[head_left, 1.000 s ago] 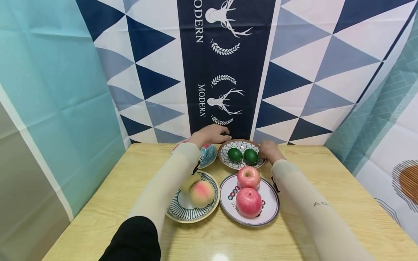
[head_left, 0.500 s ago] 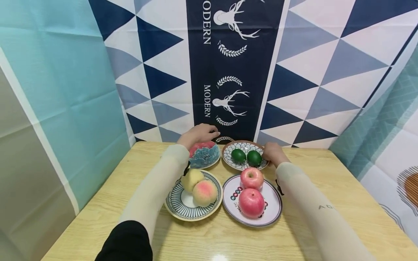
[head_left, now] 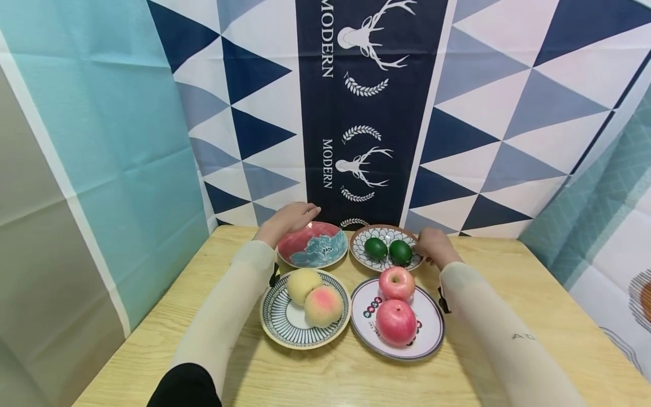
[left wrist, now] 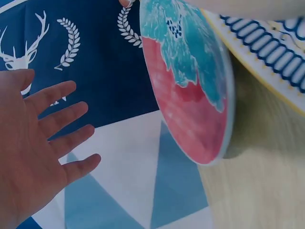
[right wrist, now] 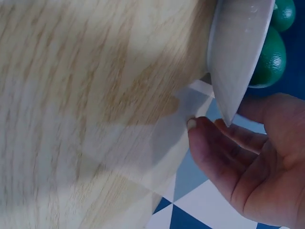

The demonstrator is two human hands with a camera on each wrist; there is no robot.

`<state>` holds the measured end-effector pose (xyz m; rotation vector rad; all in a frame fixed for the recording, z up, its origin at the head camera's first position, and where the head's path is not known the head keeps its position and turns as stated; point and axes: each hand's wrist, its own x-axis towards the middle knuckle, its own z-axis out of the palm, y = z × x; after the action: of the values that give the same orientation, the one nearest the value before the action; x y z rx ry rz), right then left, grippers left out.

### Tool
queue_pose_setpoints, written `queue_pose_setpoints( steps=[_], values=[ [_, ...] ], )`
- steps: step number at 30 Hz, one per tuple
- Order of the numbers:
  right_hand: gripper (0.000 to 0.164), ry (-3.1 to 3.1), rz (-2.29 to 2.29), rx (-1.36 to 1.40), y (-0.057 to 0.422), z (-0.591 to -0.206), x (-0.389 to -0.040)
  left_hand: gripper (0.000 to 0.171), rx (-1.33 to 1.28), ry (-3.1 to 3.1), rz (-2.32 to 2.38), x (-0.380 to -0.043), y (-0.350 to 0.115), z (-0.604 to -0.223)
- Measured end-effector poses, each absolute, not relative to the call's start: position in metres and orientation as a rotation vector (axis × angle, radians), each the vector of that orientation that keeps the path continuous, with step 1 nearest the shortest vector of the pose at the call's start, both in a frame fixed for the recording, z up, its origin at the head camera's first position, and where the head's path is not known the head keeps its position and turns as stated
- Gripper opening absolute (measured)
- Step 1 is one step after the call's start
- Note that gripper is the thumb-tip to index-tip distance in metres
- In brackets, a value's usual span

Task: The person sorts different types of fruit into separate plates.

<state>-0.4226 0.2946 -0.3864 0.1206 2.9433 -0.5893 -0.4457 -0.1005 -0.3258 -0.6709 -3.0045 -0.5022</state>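
My left hand (head_left: pixel 291 219) hovers over the back left edge of a red and blue flower-patterned plate (head_left: pixel 319 251). In the left wrist view its fingers are spread, palm showing, apart from the plate. My right hand (head_left: pixel 436 247) is at the right rim of a brown-rimmed, petal-patterned plate (head_left: pixel 360 254). The right wrist view shows the thumb going behind that rim and curled fingers on its outer side; the thumb tip is hidden. Two green fruits, lime-like, (head_left: pixel 376 249) lie on this plate.
In front stands a striped plate (head_left: pixel 285 330) with a yellow fruit (head_left: pixel 303 286) and a peach (head_left: pixel 323 306). Beside it, a white plate (head_left: pixel 429 336) bears an apple (head_left: pixel 396 284) and a pink-red round fruit (head_left: pixel 396 323). A patterned curtain (head_left: pixel 274 85) hangs behind the wooden table (head_left: pixel 325 376).
My left hand has moved left, from the gap between the back plates to above the red and blue plate's far left edge. My right hand stays by its plate's rim. The view shifts slightly.
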Motion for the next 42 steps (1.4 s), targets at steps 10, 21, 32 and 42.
queue_pose_setpoints(
  steps=[10, 21, 32, 42],
  values=[
    [0.045, 3.117, -0.365, -0.027, 0.305, -0.370, -0.410, 0.062, -0.631, -3.004, -0.523, -0.438, -0.117, -0.343],
    [0.068, 3.291, -0.252, -0.100, 0.292, -0.364, -0.386, 0.062, -0.586, -2.987, -0.371, -0.423, -0.126, -0.336],
    [0.068, 3.456, -0.240, -0.197, 0.283, -0.370, -0.360, 0.065, -0.518, -2.927, -0.364, -0.406, -0.137, -0.345],
    [0.075, 3.501, -0.336, -0.193, 0.277, -0.372, -0.340, 0.067, -0.492, -2.905, -0.347, -0.390, -0.140, -0.354]
  ],
)
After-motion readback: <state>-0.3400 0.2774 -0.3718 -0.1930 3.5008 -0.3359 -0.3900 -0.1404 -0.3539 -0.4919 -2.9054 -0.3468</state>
